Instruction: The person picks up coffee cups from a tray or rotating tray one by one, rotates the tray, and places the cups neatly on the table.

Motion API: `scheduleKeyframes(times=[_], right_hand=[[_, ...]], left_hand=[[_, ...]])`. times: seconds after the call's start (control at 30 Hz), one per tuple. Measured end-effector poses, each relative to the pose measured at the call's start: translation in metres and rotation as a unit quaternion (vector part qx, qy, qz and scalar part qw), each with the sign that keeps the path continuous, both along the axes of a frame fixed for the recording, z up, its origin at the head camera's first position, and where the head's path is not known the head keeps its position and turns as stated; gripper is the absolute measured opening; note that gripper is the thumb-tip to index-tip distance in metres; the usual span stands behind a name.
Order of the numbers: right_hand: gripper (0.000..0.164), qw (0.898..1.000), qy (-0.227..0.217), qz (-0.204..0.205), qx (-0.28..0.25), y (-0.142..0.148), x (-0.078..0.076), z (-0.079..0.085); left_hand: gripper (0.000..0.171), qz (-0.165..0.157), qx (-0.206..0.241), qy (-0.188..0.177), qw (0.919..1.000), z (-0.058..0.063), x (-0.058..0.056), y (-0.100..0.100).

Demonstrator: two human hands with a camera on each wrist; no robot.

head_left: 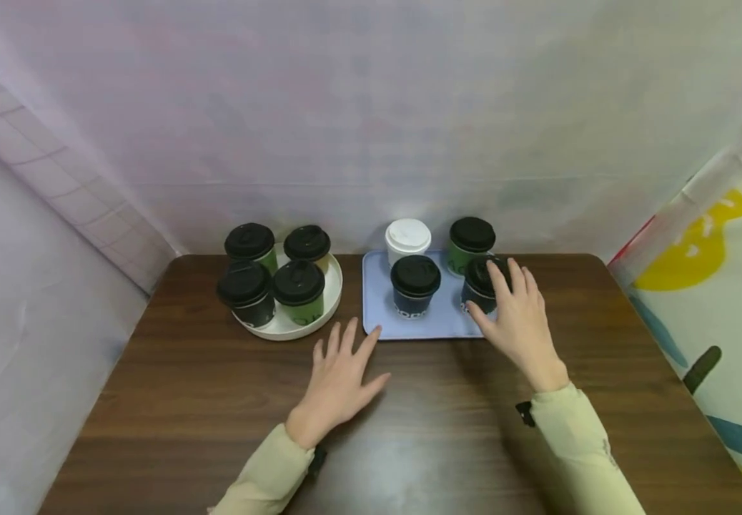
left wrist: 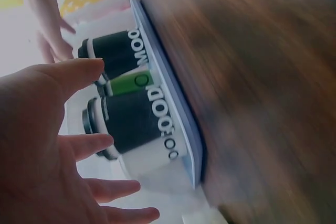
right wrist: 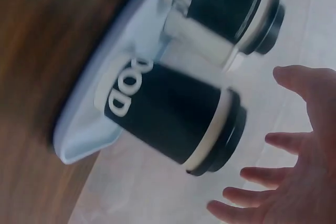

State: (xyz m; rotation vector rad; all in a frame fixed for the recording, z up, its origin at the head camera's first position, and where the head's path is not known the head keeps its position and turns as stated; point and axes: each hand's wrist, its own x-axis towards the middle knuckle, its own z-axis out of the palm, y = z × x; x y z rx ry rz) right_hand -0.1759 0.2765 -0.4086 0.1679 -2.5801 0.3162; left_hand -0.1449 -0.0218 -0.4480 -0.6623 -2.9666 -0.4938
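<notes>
My right hand hovers beside a dark-sleeved paper coffee cup at the front right of the blue tray. Its fingers are spread, and the right wrist view shows a gap between them and the cup's black lid. My left hand is held over the table just in front of the tray, fingers apart, holding nothing. Another dark-sleeved cup stands at the tray's front left. Behind are a white-lidded cup and a green cup with a black lid.
On the left, a round white plate bears several black-lidded cups, among them a green one and a dark one. The brown wooden table ends at a pale wall covering behind the cups.
</notes>
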Motion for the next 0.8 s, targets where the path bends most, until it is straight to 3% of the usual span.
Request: scheduleKeyframes(times=[0.2, 0.4, 0.5, 0.6, 0.7, 0.8], right_hand=[[0.079, 0.996, -0.088, -0.011, -0.021, 0.014, -0.030, 0.007], [0.082, 0.990, -0.133, -0.009, -0.045, 0.016, -0.039, 0.004], [0.081, 0.990, -0.130, -0.005, -0.052, 0.015, -0.042, 0.001], [0.080, 0.989, -0.135, -0.003, -0.057, 0.015, -0.044, 0.000], [0.078, 0.989, -0.139, -0.005, -0.059, 0.014, -0.045, -0.001], [0.076, 0.988, -0.140, -0.010, -0.059, 0.014, -0.046, -0.001]], left_hand=[[0.070, -0.022, -0.005, -0.006, 0.9997, -0.003, -0.008, 0.018], [0.070, -0.021, -0.009, -0.017, 0.9996, -0.013, -0.018, 0.032], [0.077, 0.000, 0.015, -0.007, 0.9999, -0.015, -0.027, 0.038], [0.080, 0.043, 0.048, -0.002, 0.9979, -0.016, -0.039, 0.041], [0.075, 0.080, 0.083, -0.020, 0.9931, -0.019, -0.052, 0.041], [0.069, 0.095, 0.112, -0.050, 0.9879, -0.024, -0.063, 0.040]])
